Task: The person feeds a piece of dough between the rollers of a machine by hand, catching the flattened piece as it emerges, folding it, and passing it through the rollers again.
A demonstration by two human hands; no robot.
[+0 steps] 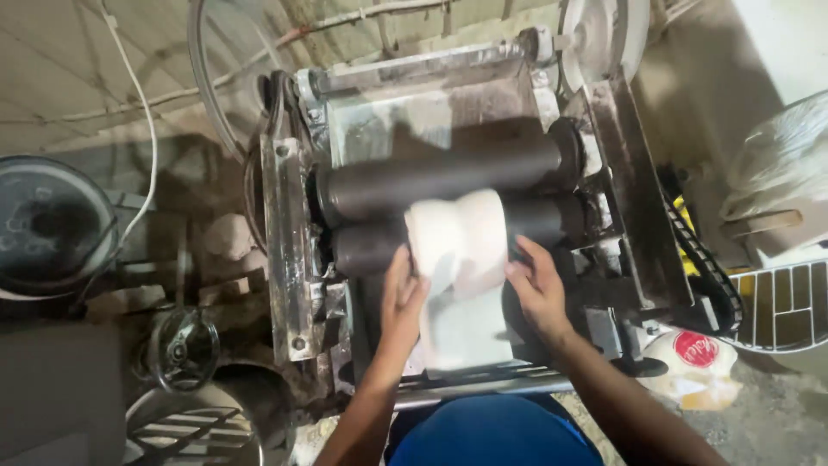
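A pale sheet of dough (461,250) hangs over the lower of two dark rollers (440,177) in a worn metal rolling machine (289,259). My left hand (402,298) rests against the sheet's left edge just below the rollers. My right hand (536,289) presses the sheet's right edge at the same height. Both hands have their fingers laid flat on the dough, which runs down onto the machine's tray (474,380) between my forearms.
A round metal pot (52,224) sits at the left, with a small handwheel (183,349) and a wire rack (194,431) below it. At the right are a toothed belt (703,259), a plastic bag (694,362), a white grid crate (785,306) and a wrapped bundle (780,164).
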